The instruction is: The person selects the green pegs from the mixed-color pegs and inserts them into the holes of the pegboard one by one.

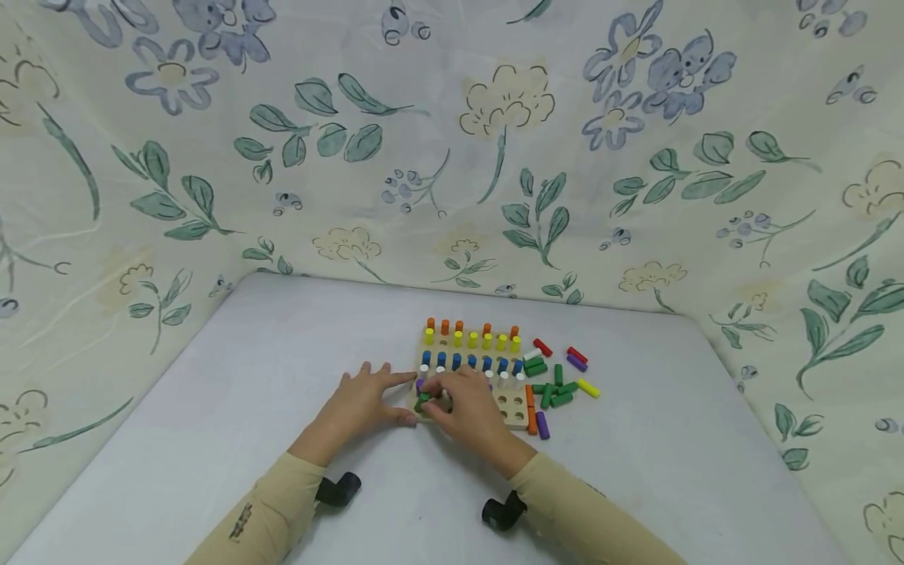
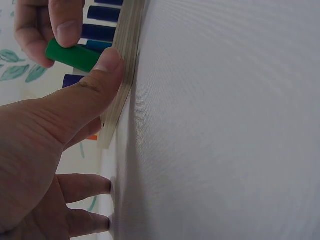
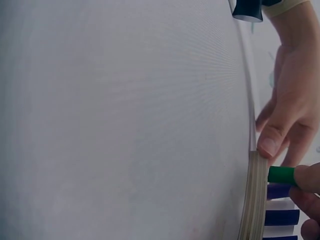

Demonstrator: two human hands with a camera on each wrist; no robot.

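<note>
My right hand (image 1: 469, 408) pinches a green peg (image 1: 424, 399) between thumb and fingers, over the near left corner of a wooden pegboard (image 1: 511, 408). In the left wrist view the green peg (image 2: 75, 55) stands off the board face, its lower end beside my left thumb. My left hand (image 1: 363, 400) rests with spread fingers at that corner, thumb against the near edge and index finger at the left side. Rows of orange, yellow, blue, white and purple pegs stand in the board. Bare holes show at its near right; my right hand hides some of the front rows.
Several loose green pegs (image 1: 558, 375) lie right of the board, with a yellow peg (image 1: 588, 388), red pegs (image 1: 543, 348) and purple ones (image 1: 542, 425) around them. Orange pegs (image 1: 531, 408) lie along the board's right edge. A floral cloth (image 1: 424, 157) hangs behind the white table (image 1: 318, 322).
</note>
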